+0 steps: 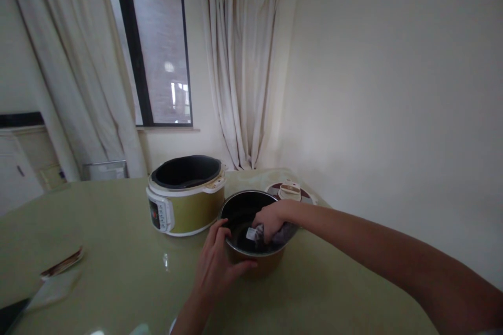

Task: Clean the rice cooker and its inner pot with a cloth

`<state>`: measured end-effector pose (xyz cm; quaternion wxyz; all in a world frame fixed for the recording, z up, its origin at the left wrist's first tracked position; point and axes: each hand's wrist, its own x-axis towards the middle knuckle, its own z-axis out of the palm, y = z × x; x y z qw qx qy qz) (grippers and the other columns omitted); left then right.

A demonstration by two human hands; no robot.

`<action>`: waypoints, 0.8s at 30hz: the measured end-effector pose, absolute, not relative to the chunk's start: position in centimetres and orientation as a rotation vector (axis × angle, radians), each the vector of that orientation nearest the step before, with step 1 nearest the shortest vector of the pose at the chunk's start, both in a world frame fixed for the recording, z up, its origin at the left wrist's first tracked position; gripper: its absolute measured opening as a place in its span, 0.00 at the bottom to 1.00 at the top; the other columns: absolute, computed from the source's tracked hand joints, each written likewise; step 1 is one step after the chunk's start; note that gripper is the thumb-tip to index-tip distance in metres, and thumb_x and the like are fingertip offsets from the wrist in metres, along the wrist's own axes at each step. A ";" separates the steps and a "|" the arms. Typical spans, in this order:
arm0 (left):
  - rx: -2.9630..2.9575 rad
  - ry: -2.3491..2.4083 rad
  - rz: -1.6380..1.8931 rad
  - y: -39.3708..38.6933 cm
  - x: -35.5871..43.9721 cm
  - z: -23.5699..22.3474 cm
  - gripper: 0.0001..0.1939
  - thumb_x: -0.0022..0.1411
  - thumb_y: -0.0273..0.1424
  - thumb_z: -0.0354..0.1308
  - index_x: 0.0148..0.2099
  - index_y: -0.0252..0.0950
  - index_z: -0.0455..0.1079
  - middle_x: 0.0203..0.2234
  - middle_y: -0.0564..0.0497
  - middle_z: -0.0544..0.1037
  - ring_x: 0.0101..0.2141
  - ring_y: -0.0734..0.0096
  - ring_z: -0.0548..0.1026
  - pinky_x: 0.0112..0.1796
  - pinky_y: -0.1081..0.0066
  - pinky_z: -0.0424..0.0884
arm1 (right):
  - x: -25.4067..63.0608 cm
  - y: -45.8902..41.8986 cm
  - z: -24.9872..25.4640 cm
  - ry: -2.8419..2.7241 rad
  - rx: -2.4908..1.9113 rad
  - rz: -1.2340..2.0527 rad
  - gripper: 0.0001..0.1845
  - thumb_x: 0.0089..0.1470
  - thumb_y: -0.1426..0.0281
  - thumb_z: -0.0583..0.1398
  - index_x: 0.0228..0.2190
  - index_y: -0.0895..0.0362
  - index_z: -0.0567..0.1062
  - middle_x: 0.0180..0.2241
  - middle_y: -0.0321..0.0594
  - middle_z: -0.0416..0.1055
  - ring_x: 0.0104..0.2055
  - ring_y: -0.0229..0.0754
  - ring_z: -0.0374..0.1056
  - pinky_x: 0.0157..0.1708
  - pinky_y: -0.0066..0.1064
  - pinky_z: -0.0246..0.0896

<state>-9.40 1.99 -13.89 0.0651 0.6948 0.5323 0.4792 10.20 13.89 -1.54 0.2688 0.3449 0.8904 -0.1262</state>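
Observation:
A dark inner cooking pot with a shiny rim stands on the table in front of me. My left hand grips its near left side, fingers over the rim and thumb along the outer wall. Inside the pot, my right hand is closed on a greyish cloth with a white tag, pressed against the inner wall. Behind and to the left sits the green and white electric pressure cooker body, lidless, with its control panel facing left. The lid lies behind the pot, partly hidden by my right hand.
The glossy green table spreads all around. At its left lie a brown-edged flat item and a dark object, both unclear. Curtains and a window are behind; a bare wall rises at the right.

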 end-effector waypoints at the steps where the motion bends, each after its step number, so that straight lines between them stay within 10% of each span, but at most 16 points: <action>1: 2.101 1.606 1.445 2.0 -9.4 -13.8 0.32 0.45 0.44 0.79 0.46 0.43 0.66 0.63 0.42 0.70 0.59 0.45 0.76 0.52 0.51 0.78 | 10.1 14.1 -2.5 2.402 0.893 -0.162 0.30 0.45 0.64 0.72 0.52 0.50 0.83 0.40 0.42 0.82 0.40 0.51 0.78 0.37 0.36 0.67; 7: 2.131 1.661 1.431 1.9 -9.7 -13.5 0.30 0.47 0.44 0.78 0.46 0.43 0.67 0.59 0.43 0.73 0.54 0.47 0.80 0.48 0.53 0.81 | 9.4 16.2 -5.8 2.583 0.643 0.276 0.11 0.61 0.73 0.63 0.42 0.52 0.85 0.49 0.54 0.80 0.54 0.59 0.73 0.45 0.45 0.65; 14: 2.150 1.695 1.395 1.4 -10.2 -13.5 0.28 0.51 0.46 0.76 0.45 0.43 0.67 0.58 0.43 0.74 0.52 0.50 0.81 0.46 0.56 0.81 | 5.2 18.6 -5.6 2.760 -0.072 0.186 0.13 0.68 0.72 0.60 0.45 0.44 0.83 0.63 0.42 0.72 0.67 0.46 0.61 0.54 0.38 0.61; 24: 2.249 1.808 1.454 1.7 -10.9 -14.0 0.29 0.51 0.53 0.74 0.45 0.43 0.68 0.54 0.43 0.76 0.54 0.45 0.79 0.48 0.52 0.80 | 7.7 17.5 -7.0 2.613 0.808 0.080 0.43 0.46 0.66 0.74 0.63 0.55 0.73 0.62 0.60 0.70 0.64 0.67 0.68 0.52 0.52 0.70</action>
